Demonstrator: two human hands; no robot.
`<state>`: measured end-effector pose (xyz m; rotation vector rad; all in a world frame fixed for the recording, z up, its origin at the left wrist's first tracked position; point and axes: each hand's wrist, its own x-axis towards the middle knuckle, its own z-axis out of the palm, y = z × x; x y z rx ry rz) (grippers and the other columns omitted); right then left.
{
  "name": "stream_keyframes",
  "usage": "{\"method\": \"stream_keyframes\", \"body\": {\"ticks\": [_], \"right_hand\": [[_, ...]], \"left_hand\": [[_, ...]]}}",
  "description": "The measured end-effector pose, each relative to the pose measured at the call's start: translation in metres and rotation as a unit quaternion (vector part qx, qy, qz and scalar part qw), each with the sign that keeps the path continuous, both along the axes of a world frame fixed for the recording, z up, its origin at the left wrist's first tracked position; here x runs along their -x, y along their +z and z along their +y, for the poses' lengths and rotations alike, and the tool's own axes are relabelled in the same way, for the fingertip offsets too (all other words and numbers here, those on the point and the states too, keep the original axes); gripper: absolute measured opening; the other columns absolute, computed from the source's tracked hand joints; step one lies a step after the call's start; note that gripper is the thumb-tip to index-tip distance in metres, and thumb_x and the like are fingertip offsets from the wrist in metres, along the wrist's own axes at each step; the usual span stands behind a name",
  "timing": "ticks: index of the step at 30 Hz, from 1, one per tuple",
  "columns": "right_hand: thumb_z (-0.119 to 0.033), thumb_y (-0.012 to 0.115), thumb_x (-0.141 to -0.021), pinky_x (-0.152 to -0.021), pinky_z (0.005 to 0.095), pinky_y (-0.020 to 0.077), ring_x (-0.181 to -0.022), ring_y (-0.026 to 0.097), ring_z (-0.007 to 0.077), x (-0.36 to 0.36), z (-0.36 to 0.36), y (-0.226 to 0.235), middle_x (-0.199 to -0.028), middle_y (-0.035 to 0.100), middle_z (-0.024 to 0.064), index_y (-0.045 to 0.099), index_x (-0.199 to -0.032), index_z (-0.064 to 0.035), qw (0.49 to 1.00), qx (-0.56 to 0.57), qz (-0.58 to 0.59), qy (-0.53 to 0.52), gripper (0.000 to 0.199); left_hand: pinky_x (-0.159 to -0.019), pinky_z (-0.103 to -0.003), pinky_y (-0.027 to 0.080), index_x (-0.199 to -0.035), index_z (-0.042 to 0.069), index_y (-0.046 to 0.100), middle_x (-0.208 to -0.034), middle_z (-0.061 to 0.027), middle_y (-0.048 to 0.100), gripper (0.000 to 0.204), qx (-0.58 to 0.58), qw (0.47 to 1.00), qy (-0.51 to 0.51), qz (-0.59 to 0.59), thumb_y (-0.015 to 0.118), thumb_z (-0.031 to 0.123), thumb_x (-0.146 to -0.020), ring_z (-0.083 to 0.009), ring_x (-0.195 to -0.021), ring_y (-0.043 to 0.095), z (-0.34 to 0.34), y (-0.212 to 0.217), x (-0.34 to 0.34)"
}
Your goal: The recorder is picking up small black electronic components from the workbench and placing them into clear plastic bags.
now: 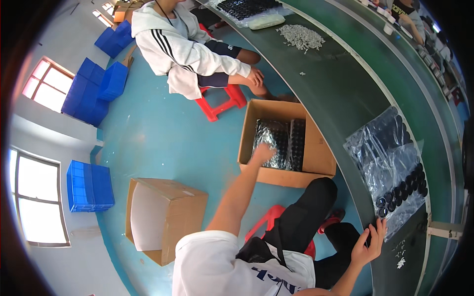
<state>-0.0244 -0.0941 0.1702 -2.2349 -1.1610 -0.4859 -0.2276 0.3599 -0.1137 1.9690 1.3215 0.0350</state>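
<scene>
Reaching into the mid-frame cardboard carton (320, 148): left hand (264, 154), grip indeterminable. Half-curled at the conveyor belt (340, 81), lower right: right hand (368, 245).

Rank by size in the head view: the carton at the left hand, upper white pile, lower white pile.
1. Carton at the left hand
2. Upper white pile
3. Lower white pile

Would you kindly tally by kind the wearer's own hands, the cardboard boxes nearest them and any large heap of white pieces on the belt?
Left hand and right hand: 2
Cardboard box with black parts and lower-left cardboard box: 2
Large heap of white pieces: 1
Total: 5
</scene>
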Motion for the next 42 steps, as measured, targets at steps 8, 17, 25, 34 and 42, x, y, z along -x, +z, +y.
{"method": "stream_keyframes", "body": {"ticks": [8,17,25,34,42], "right_hand": [[0.002,0.060,-0.093,-0.114,0.0572,0.0407,-0.132,0.059,0.0419,-0.008,-0.021,-0.005,-0.129,0.070,0.0186,0.071,-0.101,0.0030,0.999,-0.025,-0.010,0.019,0.013],[0.000,0.061,-0.096,-0.116,0.0540,0.0397,-0.134,0.059,0.0391,-0.008,-0.031,-0.006,-0.132,0.069,0.0169,0.073,-0.104,0.0017,0.996,-0.046,0.009,0.080,0.014],[-0.001,0.067,-0.095,-0.111,0.0461,0.0457,-0.127,0.064,0.0354,-0.017,-0.023,0.000,-0.124,0.074,0.0149,0.076,-0.102,0.0020,0.988,-0.082,0.021,0.128,0.012],[0.001,0.066,-0.097,-0.105,0.0375,0.0508,-0.129,0.063,0.0301,-0.017,-0.024,-0.008,-0.126,0.073,0.0145,0.076,-0.106,0.0064,0.983,-0.068,0.044,0.167,0.015],[0.002,0.062,-0.097,-0.111,0.0438,0.0465,-0.129,0.063,0.0330,-0.004,-0.022,-0.008,-0.128,0.072,0.0154,0.073,-0.106,0.0051,0.987,-0.073,0.049,0.131,0.015]], "left_hand": [[-0.110,-0.044,0.044,-0.133,0.003,0.067,-0.128,-0.0195,0.069,0.057,0.389,0.885,0.163,-0.195,0.044,0.048,-0.106,-0.0309,-0.120,0.063,-0.301,0.036,0.041],[-0.099,-0.059,0.048,-0.135,0.011,0.063,-0.117,-0.0064,0.071,0.069,0.495,0.855,0.120,0.095,0.045,0.067,-0.100,-0.0272,-0.102,0.064,-0.315,0.085,0.246],[-0.091,-0.039,0.060,-0.136,0.014,0.059,-0.123,-0.0051,0.068,0.046,0.662,0.696,0.236,-0.146,0.046,0.048,-0.109,-0.0169,-0.106,0.068,-0.381,0.129,0.295],[-0.093,-0.051,0.056,-0.151,0.015,0.049,-0.126,-0.0102,0.062,0.060,0.555,0.746,0.344,-0.129,0.048,0.054,-0.105,-0.0245,-0.107,0.064,-0.379,0.158,0.300],[-0.086,-0.037,0.053,-0.154,0.022,0.048,-0.130,-0.0075,0.067,0.059,0.476,0.791,0.352,-0.152,0.049,0.051,-0.104,-0.0184,-0.113,0.061,-0.401,0.135,0.322]]}}
